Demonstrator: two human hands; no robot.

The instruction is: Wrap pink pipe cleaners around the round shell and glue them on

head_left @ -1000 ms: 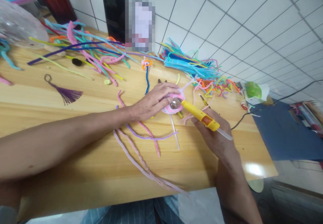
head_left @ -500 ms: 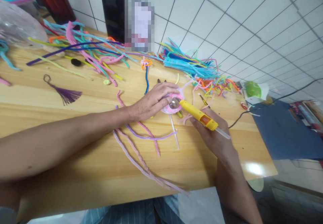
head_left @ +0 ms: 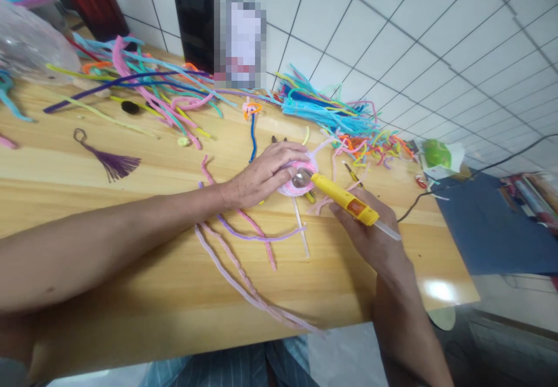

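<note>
My right hand (head_left: 370,224) is wrapped round a yellow hot glue gun (head_left: 342,196), with a clear glue stick (head_left: 387,230) poking out of its rear. The nozzle meets a round pink and lilac pipe-cleaner piece (head_left: 310,182) that has a shiny, clear-looking disc (head_left: 300,178) at its middle. From the left, my left hand (head_left: 265,175) grips this piece by its edge, thumb by the disc and fingers over the far side. Below it lies another clear glue stick (head_left: 300,227). Pink and lilac pipe cleaners (head_left: 244,271) rest near my left wrist.
Many coloured pipe cleaners (head_left: 152,85) lie along the back left, and a blue bundle (head_left: 331,114) sits by the tiled wall. A purple tassel (head_left: 113,162) is on the left. A black cable (head_left: 436,185) crosses the right side; a small cutter (head_left: 351,172) lies near the gun.
The glue gun's rear and my right hand have shifted very slightly right. My left hand and the round pink piece stay in place.
</note>
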